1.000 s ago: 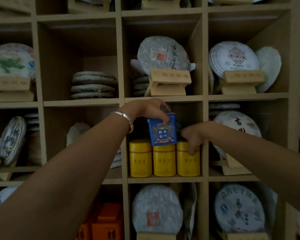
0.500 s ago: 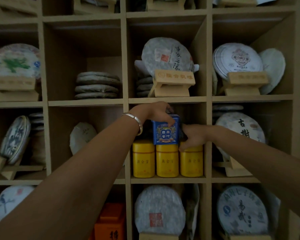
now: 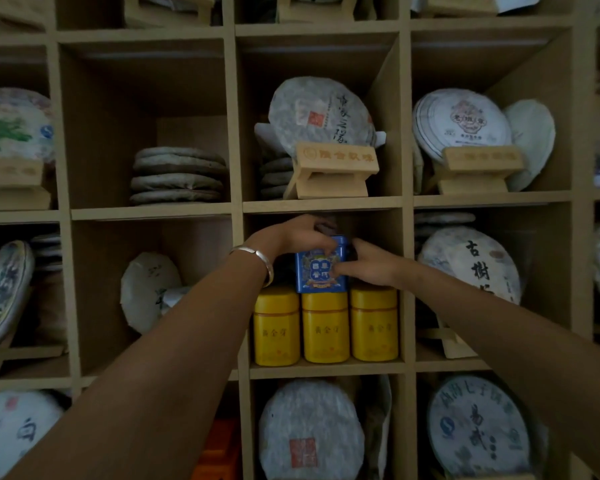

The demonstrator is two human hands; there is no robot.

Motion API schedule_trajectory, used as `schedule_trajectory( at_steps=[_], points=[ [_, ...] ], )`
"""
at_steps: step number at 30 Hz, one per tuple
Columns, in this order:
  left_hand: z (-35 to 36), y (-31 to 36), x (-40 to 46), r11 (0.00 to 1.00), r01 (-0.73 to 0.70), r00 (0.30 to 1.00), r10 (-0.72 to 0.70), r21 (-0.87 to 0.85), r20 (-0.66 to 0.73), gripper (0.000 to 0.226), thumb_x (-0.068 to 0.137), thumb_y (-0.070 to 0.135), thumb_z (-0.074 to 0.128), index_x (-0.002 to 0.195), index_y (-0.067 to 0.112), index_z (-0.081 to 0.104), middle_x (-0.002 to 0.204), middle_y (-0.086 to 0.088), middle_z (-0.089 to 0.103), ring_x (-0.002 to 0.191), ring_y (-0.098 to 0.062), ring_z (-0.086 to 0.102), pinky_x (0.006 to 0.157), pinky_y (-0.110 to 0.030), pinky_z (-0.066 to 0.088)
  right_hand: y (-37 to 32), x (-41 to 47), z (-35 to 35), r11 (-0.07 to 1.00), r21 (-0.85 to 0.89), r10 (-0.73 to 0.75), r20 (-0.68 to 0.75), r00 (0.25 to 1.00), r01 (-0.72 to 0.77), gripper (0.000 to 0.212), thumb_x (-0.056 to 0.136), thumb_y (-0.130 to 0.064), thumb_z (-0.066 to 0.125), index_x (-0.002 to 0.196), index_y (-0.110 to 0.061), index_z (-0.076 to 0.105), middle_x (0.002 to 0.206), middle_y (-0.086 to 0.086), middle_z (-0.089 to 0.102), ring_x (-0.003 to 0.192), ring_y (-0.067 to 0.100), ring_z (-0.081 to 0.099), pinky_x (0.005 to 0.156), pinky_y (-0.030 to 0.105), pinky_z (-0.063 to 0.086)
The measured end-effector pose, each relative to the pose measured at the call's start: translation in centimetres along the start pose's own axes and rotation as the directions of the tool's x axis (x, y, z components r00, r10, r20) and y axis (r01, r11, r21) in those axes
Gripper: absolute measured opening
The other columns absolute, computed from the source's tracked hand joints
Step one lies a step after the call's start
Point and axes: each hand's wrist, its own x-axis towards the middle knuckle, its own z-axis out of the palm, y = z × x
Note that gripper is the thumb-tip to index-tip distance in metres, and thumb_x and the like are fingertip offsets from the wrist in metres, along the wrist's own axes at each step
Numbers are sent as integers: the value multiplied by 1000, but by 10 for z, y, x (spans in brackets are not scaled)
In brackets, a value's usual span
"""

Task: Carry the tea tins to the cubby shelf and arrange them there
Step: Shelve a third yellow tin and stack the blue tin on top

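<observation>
Both hands are gripping the blue tin [image 3: 321, 268], left hand [image 3: 300, 233] curled over its top, right hand [image 3: 368, 265] pinching its side, sitting on the middle yellow tin [image 3: 325, 325] in the cubby shelf [image 3: 326, 370]. I'd center it squarely before letting go.

The person is wearing 1 plain silver bangle [image 3: 257, 259] on the left wrist, a smooth open band that is catching a little light. Both forearms are showing bare, with no sleeves in view, and the right wrist is carrying nothing.
</observation>
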Motion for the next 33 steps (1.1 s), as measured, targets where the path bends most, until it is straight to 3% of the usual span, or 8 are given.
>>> schedule_trajectory(
  at_steps=[6, 10, 14, 16, 21, 24, 28, 33],
  points=[
    [-4, -26, -11, 985, 17, 1000, -20, -172, -18, 41, 70, 26, 82, 96, 36, 52, 99, 12, 65, 88, -2, 64, 69, -18, 50, 2, 1, 0, 1000, 9, -3, -42, 999, 3, 41, 74, -22, 78, 97, -38, 48, 101, -15, 60, 89, -2, 59, 65, 12, 47],
    [-4, -41, -19, 983, 143, 988, -136, -117, 67, 51, 66, 25, 84, 103, 31, 50, 108, 7, 62, 98, -12, 59, 79, -29, 50, 4, 2, -3, 1000, -13, 27, -58, 998, -28, 38, 76, -26, 76, 100, -34, 47, 103, -12, 60, 87, 1, 58, 65, 17, 48],
    [1, -45, -19, 976, 214, 975, -210, -47, 71, 93, 62, 20, 87, 136, 21, 30, 125, -2, 55, 101, -16, 57, 87, -36, 50, 4, 3, -2, 996, -66, 59, -70, 996, -63, 65, 78, -29, 74, 133, -14, 43, 127, 2, 58, 110, 16, 59, 90, 34, 53],
    [2, -49, -20, 969, 246, 966, -243, -26, 92, 110, 58, 23, 89, 143, 23, 20, 131, -4, 52, 111, -21, 54, 94, -40, 49, 4, 1, 1, 996, -58, 58, -76, 995, -62, 72, 79, -29, 73, 139, -15, 37, 132, 4, 56, 113, 17, 57, 87, 29, 51],
    [10, -53, -22, 965, 249, 957, -258, 84, 131, 126, 43, 35, 91, 147, 24, 21, 141, -3, 46, 129, -27, 44, 108, -49, 38, 6, -3, 1, 990, -113, 88, -13, 996, -89, 92, 71, -26, 81, 144, -15, 26, 139, 2, 49, 115, 13, 50, 82, 21, 43],
    [14, -56, -22, 970, 227, 962, -236, 81, 134, 114, 52, 30, 91, 145, 23, 26, 140, 0, 47, 127, -24, 45, 108, -46, 39, 8, -4, 4, 981, -163, 115, 32, 993, -108, 95, 68, -25, 84, 144, -16, 28, 137, 1, 50, 108, 10, 48, 85, 23, 41],
    [16, -57, -22, 978, 205, 958, -209, 42, 194, 66, 64, 25, 86, 118, 33, 48, 116, 8, 57, 119, -21, 50, 99, -38, 42, 6, -4, 4, 981, -167, 108, 48, 993, -99, 89, 70, -22, 83, 143, -15, 31, 136, 3, 51, 116, 15, 50, 94, 27, 43],
    [16, -56, -22, 984, 178, 965, -177, 14, 194, 59, 65, 25, 86, 110, 37, 50, 110, 10, 57, 110, -17, 51, 95, -37, 43, 6, -4, 4, 989, -133, 75, 76, 994, -65, 82, 72, -16, 81, 140, -15, 37, 135, 3, 53, 120, 16, 52, 101, 30, 44]
  ],
)
